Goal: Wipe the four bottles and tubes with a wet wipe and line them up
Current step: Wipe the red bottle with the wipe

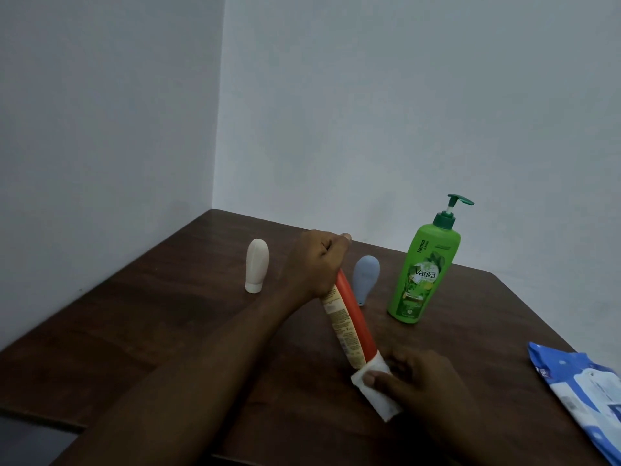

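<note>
— Over at the table's (141, 331) left?
— White tube (257, 266), standing on its cap. Then the left hand (316, 264) grips the orange tube's (349, 317) top (it's tilted); the right hand (413, 381) pinches the wet wipe (376, 395) round its bottom. Blue tube (367, 277), green pump bottle (420, 274) stand behind.

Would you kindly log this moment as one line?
left hand grips orange tube | right hand pinches wet wipe around tube's lower end

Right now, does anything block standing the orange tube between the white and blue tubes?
Nothing visible; the table is bare between white tube and blue tube, though the left hand holding the orange tube hides part.
</note>
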